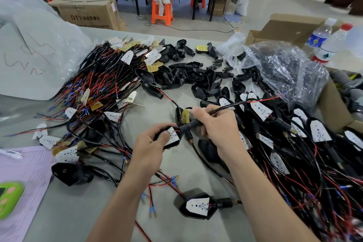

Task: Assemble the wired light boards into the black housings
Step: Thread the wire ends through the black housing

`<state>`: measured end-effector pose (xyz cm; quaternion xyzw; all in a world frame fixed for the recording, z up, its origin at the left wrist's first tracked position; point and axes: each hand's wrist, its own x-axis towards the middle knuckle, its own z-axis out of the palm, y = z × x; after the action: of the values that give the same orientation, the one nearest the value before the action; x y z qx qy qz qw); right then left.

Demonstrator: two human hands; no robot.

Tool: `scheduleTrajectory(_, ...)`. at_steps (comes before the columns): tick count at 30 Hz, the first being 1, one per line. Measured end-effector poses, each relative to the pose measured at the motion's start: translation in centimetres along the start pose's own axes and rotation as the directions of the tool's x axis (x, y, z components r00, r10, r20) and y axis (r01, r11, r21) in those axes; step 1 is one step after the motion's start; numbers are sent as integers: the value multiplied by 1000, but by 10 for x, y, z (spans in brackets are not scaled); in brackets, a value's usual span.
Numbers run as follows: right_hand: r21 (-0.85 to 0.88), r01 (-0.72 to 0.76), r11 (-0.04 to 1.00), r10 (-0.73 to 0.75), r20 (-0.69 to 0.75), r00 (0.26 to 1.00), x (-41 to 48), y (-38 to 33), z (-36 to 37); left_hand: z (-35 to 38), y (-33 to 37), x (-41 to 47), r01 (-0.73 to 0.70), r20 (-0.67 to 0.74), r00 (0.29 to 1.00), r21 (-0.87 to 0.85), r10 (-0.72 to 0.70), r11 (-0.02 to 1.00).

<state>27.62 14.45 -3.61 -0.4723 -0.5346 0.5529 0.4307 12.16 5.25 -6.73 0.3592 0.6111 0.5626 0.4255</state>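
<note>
While the left hand clenches one black housing near the centre of the table, its thumb lies on the white light board sitting in the shell. At 2 o'clock from it, the right hand grasps the housing's stem and the black cable running out of it.

The shell looks light and rigid, so gripping it by its sides should be safe. The board seems thin and brittle, and its red wire joints are probably weak: better to press on the board's edges and pull on the thick cable. Loose wired boards are heaped at 10 o'clock, empty housings at 12.
</note>
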Motion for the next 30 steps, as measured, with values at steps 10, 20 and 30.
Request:
scheduleTrajectory(10,-4,99,995,-96,191,977,-7,-1,-17,-5,-9,6,-21,7,1000,108,21,994)
scheduleTrajectory(20,-91,95,991,-80,163,983,-16,10,-21,-5,-10,10,-12,59,998,240,-2,971)
scheduleTrajectory(30,-41,0,999,2,54,999,-27,12,-8,11,-6,0,38,143,989,15,-40,999)
